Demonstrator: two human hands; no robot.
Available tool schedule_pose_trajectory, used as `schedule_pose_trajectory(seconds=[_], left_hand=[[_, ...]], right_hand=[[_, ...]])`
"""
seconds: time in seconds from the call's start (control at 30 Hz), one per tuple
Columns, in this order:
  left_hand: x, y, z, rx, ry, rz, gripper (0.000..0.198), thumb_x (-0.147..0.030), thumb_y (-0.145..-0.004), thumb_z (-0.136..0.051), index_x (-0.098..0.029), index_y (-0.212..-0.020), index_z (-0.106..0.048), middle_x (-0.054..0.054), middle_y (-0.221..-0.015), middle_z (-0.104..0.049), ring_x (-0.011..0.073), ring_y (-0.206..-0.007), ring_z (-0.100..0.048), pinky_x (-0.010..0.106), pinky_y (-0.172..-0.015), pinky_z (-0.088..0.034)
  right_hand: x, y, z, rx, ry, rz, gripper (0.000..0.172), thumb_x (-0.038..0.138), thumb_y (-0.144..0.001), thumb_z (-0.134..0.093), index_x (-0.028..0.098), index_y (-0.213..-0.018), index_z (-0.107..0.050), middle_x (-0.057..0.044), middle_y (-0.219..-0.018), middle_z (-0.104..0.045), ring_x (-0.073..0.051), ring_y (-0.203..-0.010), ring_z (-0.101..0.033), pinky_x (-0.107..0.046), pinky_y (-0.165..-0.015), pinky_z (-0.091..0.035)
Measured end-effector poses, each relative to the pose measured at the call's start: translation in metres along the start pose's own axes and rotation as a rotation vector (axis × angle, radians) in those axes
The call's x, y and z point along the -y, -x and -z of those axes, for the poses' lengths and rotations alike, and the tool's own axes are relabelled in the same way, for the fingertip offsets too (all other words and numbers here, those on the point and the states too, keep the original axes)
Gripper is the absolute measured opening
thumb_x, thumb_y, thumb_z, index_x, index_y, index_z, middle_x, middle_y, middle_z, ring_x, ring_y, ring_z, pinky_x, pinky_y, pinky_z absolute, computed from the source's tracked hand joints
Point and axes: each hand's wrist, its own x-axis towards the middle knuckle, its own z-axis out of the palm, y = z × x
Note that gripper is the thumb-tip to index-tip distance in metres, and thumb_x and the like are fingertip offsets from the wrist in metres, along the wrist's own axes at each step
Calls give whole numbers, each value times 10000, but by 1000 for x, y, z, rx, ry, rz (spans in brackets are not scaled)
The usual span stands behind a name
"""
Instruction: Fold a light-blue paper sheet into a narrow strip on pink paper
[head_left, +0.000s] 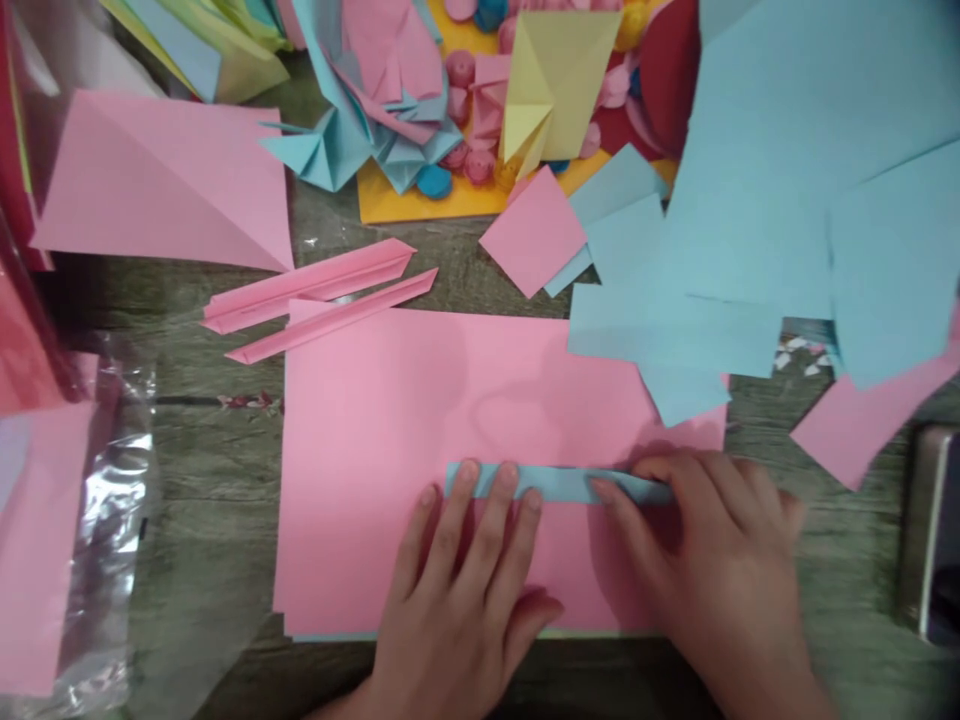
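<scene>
A narrow folded blue paper strip (566, 484) lies across a stack of pink paper sheets (352, 420). My left hand (465, 590) is palm down with its fingers spread, several fingertips pressing on the strip's left part. At the strip's right end, my right hand (720, 560) pinches it between thumb and fingers, and that end is partly hidden by the hand. Two folded pink paper strips (315, 285) rest at the stack's upper left corner. A small pink paper square (533, 232) sits beyond the stack's top edge.
Blue paper pieces (720, 240) overlap the stack's upper right. Folded papers and buttons lie on an orange sheet (427, 208) at the back. A creased pink sheet (172, 180) and a clear plastic bag (112, 560) are left. A phone-like device (926, 530) lies at right.
</scene>
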Motion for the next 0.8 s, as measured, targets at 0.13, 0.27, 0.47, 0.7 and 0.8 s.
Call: schedule_pose_trajectory(seconds=[0.13,0.27,0.47,0.7,0.8], left_hand=[[-8,-5,3,-38,-24,41,626,-551,-807,-525,-217,-1333,-465,72,-1396,-456,325,-1322,-320,492,-1101,-166],[-20,-10,3,-62,-63,94,582,-555,-810,-519,-265,-1313,-487,93,-1338,-516,337,-1320,-324,511,-1070,-196],[-30,-13,1,-61,-93,153,563,-544,-828,-500,-303,-1335,-450,156,-1361,-473,393,-1288,-363,608,-990,-255],[-22,-11,2,-2,-257,13,650,-543,-806,-538,-285,-1381,-376,211,-1401,-402,403,-1306,-328,623,-962,-281],[-22,-11,2,-1,-256,26,667,-556,-803,-532,-288,-1388,-358,223,-1418,-370,394,-1316,-315,632,-964,-274]], right_hand=[[-7,8,3,51,-105,-86,263,414,-885,-465,184,-812,-571,-50,-771,-585,-217,-728,-480,-332,-641,-286],[-6,12,3,38,-81,-143,251,402,-886,-465,190,-796,-566,-47,-764,-574,-219,-720,-471,-342,-650,-274],[-8,14,-1,16,-66,-127,227,362,-894,-451,188,-789,-553,-50,-751,-554,-210,-696,-439,-340,-639,-254],[-2,13,-3,0,10,-165,266,359,-900,-422,186,-749,-555,-69,-750,-540,-225,-702,-421,-354,-640,-253],[1,12,-2,-7,25,-165,269,350,-900,-415,187,-731,-548,-69,-735,-528,-226,-697,-414,-353,-634,-254]])
